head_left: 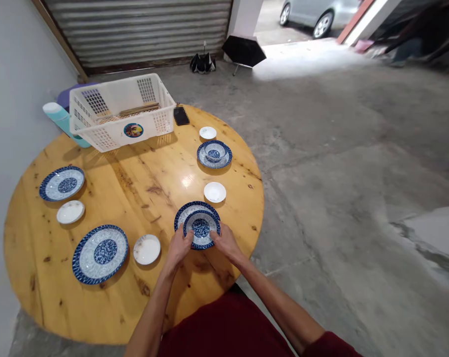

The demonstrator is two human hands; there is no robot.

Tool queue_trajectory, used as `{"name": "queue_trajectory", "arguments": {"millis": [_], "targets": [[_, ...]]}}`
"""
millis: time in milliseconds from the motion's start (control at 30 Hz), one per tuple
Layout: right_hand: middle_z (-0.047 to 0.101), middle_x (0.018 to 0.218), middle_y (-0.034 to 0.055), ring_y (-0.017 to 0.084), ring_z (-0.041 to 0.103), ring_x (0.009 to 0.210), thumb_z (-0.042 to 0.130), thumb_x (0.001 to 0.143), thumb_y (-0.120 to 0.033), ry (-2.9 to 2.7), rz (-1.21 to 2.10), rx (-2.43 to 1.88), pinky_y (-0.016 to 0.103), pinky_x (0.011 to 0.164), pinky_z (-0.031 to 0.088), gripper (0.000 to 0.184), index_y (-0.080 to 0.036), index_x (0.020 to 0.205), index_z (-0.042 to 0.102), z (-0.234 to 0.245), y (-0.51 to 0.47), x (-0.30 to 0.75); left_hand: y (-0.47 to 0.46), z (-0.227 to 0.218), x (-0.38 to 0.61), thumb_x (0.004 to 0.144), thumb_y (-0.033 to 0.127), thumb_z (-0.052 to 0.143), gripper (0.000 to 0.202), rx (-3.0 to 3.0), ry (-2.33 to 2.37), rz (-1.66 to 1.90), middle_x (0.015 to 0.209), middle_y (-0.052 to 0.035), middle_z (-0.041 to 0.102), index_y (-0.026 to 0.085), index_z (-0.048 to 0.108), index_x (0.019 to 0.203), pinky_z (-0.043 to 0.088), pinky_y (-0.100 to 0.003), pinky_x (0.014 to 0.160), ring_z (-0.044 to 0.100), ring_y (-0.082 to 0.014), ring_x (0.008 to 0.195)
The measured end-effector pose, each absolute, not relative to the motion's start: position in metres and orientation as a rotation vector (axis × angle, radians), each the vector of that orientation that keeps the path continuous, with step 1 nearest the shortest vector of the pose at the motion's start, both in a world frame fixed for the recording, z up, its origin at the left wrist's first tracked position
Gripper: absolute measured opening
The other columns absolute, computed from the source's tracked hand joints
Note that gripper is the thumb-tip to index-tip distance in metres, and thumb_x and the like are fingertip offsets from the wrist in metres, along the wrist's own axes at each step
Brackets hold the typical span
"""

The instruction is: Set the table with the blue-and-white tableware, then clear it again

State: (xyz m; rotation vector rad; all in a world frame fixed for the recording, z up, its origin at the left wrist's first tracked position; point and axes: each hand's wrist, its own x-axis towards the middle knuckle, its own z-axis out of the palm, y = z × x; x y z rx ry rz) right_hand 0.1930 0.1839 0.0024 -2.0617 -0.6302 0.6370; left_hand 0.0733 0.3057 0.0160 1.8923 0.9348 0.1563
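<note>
Both hands hold a blue-and-white patterned bowl (201, 228) by its near rim. My left hand (181, 244) grips the left side with its thumb over the edge, and my right hand (225, 241) does the same on the right. Underneath lies a plate (183, 210) with a dark blue rim, partly covered. Whether the bowl touches the plate I cannot tell. Just beyond them is a small white dish (215, 192); left of my left hand sits another small dish (147, 249) with a faint floral mark. A larger blue-rimmed plate (100, 254) lies farther left.
On the round wooden table (150, 198), a white plastic crate (125, 131) holds thin brown pieces. A turquoise bottle (62, 121) leans beside it. Farther back, a bowl (214, 151) rests on a plate (202, 157). An open black umbrella (244, 51) stands on the concrete floor.
</note>
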Motion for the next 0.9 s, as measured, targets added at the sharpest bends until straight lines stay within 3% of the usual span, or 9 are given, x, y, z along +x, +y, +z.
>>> {"name": "queue_trajectory", "arguments": {"millis": [167, 333, 500, 633, 900], "targets": [[0.074, 0.088, 0.0094, 0.024, 0.067, 0.082, 0.046, 0.077, -0.034, -0.572, 0.538, -2.003, 0.034, 0.079, 0.053, 0.033, -0.016, 0.093, 0.067, 0.016, 0.146, 0.161, 0.281, 0.040, 0.051, 0.094, 0.030, 0.045, 0.036, 1.880, 0.874, 0.063, 0.116, -0.0110, 0.072, 0.016, 0.059, 0.125, 0.051, -0.039, 0.098, 0.067, -0.0240, 0.107], [0.075, 0.087, 0.0096, 0.026, 0.070, 0.084, 0.047, 0.077, -0.040, -0.440, 0.526, -2.036, 0.037, 0.082, 0.055, 0.034, -0.018, 0.093, 0.068, 0.015, 0.106, 0.126, 0.248, 0.035, 0.028, 0.093, 0.030, 0.044, 0.040, 1.818, 0.760, -0.001, 0.114, -0.0110, 0.072, 0.016, 0.057, 0.127, 0.051, -0.038, 0.095, 0.067, -0.0243, 0.103], [0.076, 0.084, 0.0104, 0.029, 0.071, 0.080, 0.050, 0.074, -0.042, -0.347, 0.519, -2.043, 0.038, 0.075, 0.056, 0.032, -0.020, 0.086, 0.070, 0.010, 0.071, 0.117, 0.215, 0.023, 0.025, 0.090, 0.029, 0.044, 0.038, 1.777, 0.743, -0.047, 0.119, -0.0121, 0.071, 0.016, 0.059, 0.124, 0.049, -0.038, 0.100, 0.066, -0.0254, 0.110], [0.076, 0.081, 0.0094, 0.029, 0.071, 0.076, 0.050, 0.074, -0.044, -0.322, 0.522, -2.050, 0.039, 0.073, 0.057, 0.034, -0.020, 0.087, 0.070, 0.008, 0.039, 0.142, 0.186, 0.027, 0.052, 0.090, 0.029, 0.044, 0.040, 1.803, 0.737, -0.059, 0.123, -0.0132, 0.070, 0.016, 0.060, 0.124, 0.047, -0.039, 0.103, 0.064, -0.0261, 0.114], [0.075, 0.084, 0.0117, 0.029, 0.069, 0.077, 0.049, 0.076, -0.051, -0.209, 0.484, -2.115, 0.040, 0.075, 0.056, 0.038, -0.019, 0.086, 0.066, 0.008, -0.081, 0.250, 0.078, 0.031, 0.174, 0.090, 0.031, 0.045, 0.042, 1.847, 0.649, -0.164, 0.118, -0.0101, 0.072, 0.018, 0.059, 0.128, 0.049, -0.037, 0.100, 0.066, -0.0245, 0.107]]}}
